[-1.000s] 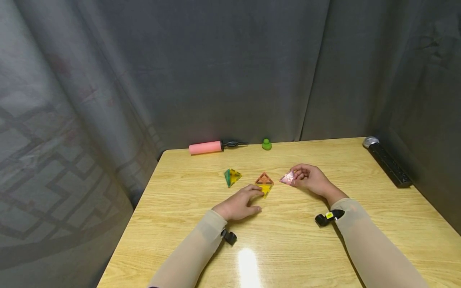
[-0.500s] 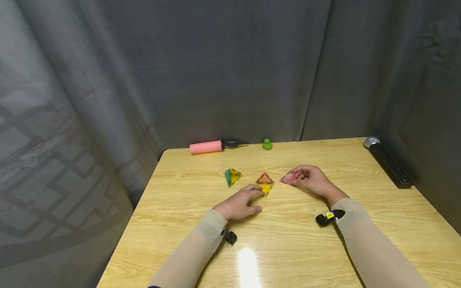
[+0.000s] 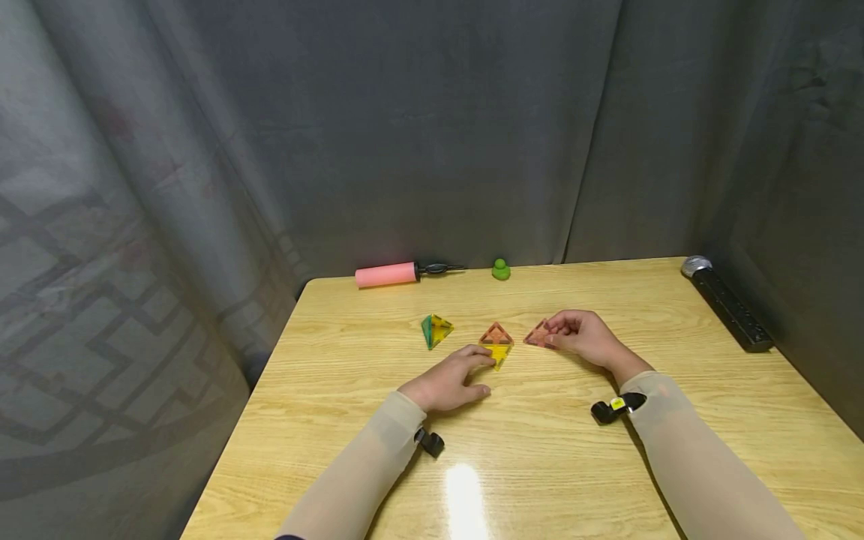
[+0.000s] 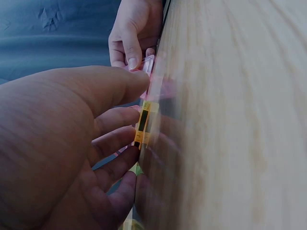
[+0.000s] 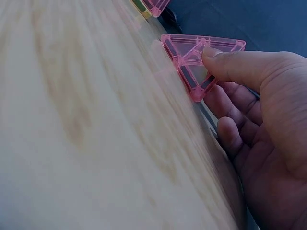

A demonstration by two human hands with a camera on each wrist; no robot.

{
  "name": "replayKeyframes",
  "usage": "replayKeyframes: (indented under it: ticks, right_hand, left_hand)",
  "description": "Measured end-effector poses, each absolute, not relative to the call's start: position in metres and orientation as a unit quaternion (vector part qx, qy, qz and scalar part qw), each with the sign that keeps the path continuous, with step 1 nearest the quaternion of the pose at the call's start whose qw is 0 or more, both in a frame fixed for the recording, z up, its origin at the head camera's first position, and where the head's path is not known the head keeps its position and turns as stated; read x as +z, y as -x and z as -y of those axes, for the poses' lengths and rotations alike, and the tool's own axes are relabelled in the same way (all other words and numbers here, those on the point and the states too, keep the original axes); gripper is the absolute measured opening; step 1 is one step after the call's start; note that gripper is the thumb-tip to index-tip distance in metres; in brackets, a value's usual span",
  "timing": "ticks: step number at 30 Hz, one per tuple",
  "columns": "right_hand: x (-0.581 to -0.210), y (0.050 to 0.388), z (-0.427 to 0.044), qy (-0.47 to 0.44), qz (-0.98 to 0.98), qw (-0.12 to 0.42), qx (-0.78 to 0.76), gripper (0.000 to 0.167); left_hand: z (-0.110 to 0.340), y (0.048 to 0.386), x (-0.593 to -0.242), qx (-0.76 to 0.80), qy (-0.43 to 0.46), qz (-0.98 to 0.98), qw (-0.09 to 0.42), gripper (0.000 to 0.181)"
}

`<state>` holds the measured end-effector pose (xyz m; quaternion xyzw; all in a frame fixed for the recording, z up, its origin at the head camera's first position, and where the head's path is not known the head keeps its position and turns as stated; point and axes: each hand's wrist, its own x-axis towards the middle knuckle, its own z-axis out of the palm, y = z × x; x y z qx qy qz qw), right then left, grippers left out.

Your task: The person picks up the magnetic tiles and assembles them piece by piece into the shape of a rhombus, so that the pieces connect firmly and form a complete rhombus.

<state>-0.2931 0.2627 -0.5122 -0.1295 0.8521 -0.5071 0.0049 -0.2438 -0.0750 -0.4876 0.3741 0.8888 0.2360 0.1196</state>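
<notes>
My right hand pinches a pink see-through triangular magnetic tile between thumb and fingers. In the right wrist view the thumb lies across the face of this pink tile, whose lower edge is close to the tabletop. To the left, my left hand rests on the table with loosely bent fingers, the fingertips touching a yellow triangular tile. An orange-pink triangular tile lies edge to edge with the yellow one. Farther left stands a small green and yellow tile pyramid.
Along the back edge of the wooden table lie a pink hand pump with a black nozzle and a small green knobbed object. A black microphone lies by the right edge. Grey curtains enclose the table.
The pink tile in my right hand has tilted slightly, so its bright glare is gone and it looks darker. My left hand and the other tiles have stayed in place.
</notes>
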Motion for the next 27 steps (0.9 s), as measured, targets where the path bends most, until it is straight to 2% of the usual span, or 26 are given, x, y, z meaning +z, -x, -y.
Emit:
replayKeyframes:
  ticks: [16,27]
  right_hand:
    - [-0.503,0.291,-0.256,0.145,-0.844,-0.021,-0.516,0.015]
    - [-0.493,0.290,-0.251,0.143,-0.847,-0.011,-0.511,0.012]
  left_hand:
    - [0.075,0.243,-0.487,0.235,-0.371,-0.890,0.126,0.056]
    - [0.076,0.244,-0.487,0.240,-0.373,-0.887,0.129,0.055]
